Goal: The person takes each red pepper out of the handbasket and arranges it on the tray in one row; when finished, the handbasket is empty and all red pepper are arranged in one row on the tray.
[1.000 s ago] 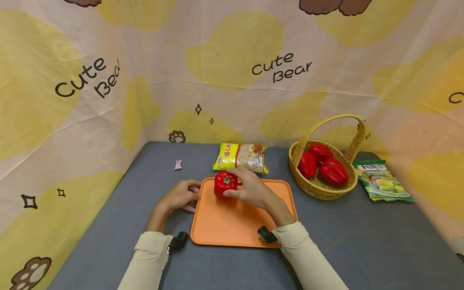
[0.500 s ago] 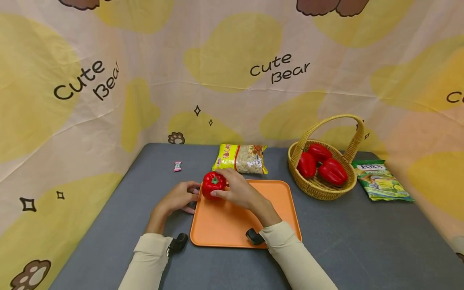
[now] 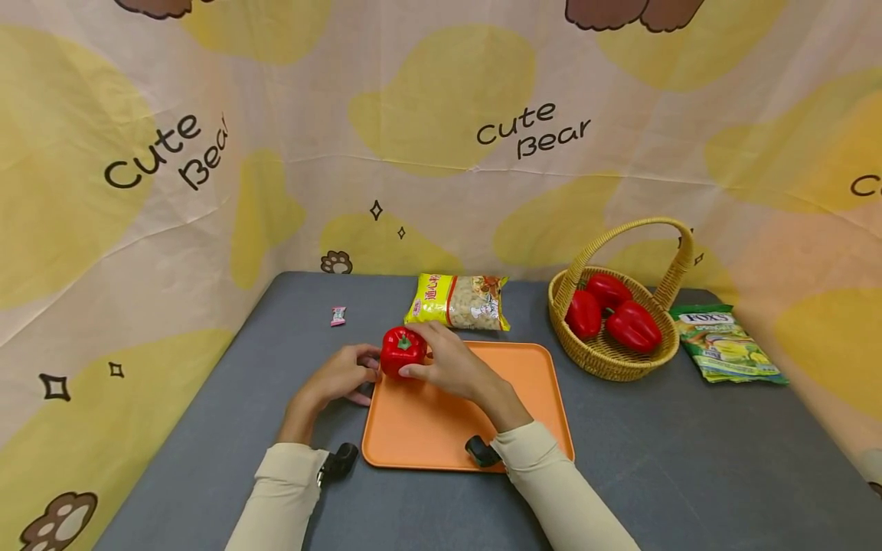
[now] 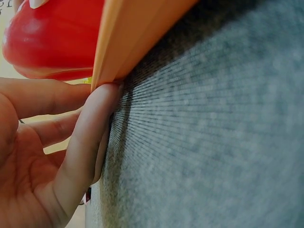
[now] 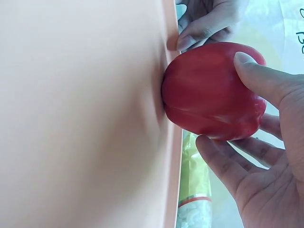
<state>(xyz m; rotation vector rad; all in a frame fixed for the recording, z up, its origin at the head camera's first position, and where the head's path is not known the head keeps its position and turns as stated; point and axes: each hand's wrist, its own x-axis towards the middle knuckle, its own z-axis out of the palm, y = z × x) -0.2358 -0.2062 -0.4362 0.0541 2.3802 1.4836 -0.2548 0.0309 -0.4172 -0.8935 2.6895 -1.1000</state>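
A red bell pepper (image 3: 403, 352) with a green stem stands upright at the far left corner of the orange tray (image 3: 441, 428). My right hand (image 3: 448, 363) holds it from the right, the thumb on the near side and the fingers on the far side. In the right wrist view the pepper's base (image 5: 171, 90) meets the tray close to its rim. At the tray's left edge, my left hand (image 3: 341, 375) pinches the rim between thumb and index finger. The left wrist view shows the thumb (image 4: 88, 133) right against the tray's outer wall (image 4: 123, 38).
Behind the tray lies a yellow food bag (image 3: 458, 301). A wicker basket (image 3: 606, 363) with a tall handle holds several red bell peppers at the right, and a green Fox's packet (image 3: 726, 344) lies beside it. A small wrapped candy (image 3: 338, 316) is at the back left.
My right hand has moved left with the bell pepper, bringing it to the tray's far left corner. My left hand has stayed at the tray's edge.
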